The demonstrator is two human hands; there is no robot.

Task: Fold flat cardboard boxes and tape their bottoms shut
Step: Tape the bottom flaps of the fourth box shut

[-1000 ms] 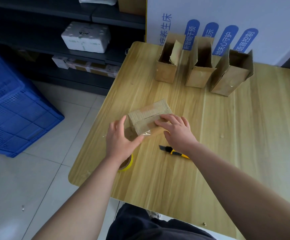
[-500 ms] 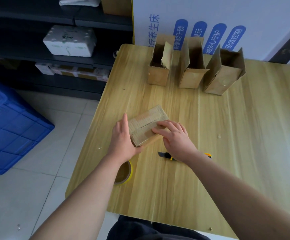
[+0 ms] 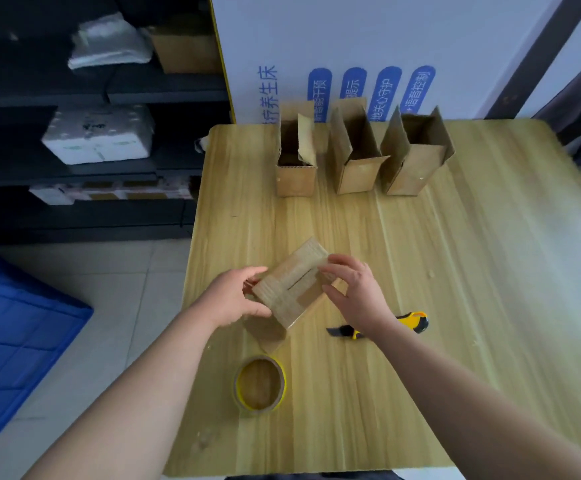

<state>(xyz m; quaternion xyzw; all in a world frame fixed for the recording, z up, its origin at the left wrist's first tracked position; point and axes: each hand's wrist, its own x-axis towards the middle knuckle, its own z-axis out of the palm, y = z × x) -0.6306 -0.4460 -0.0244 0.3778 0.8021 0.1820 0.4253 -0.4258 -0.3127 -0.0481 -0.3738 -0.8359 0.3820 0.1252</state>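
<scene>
**Box in hand with taped bottom; three more stand at the far side**

Left hand [image 3: 233, 299] grips the left end of the box [image 3: 292, 285], thumb on the near face. Right hand [image 3: 354, 292] holds the right end, fingers curled over the far edge. The box sits between them at the table's near-left part, tilted, with its bottom turned up. A strip of clear tape [image 3: 304, 299] crosses the seam of the closed flaps. Whether its lower end rests on the wood cannot be told.

Progress, as judged: taping of this bottom looks done or close to it, with only pressing down and setting the box upright left. Three boxes [image 3: 356, 157] stand in a row at the far edge, tops open. Their bottoms are hidden, but they are presumably finished. No flat stock is in view.

Tape roll [image 3: 260, 382] lies flat near the person, just below the box. Utility knife [image 3: 410, 322] lies just right of the box, partly under the right wrist.

Clearances: the table [image 3: 489, 271] has its left edge close beside the left hand, with a drop to the floor and a blue crate [image 3: 12, 341]. Broad bare wood lies to the right and toward the far row.
</scene>
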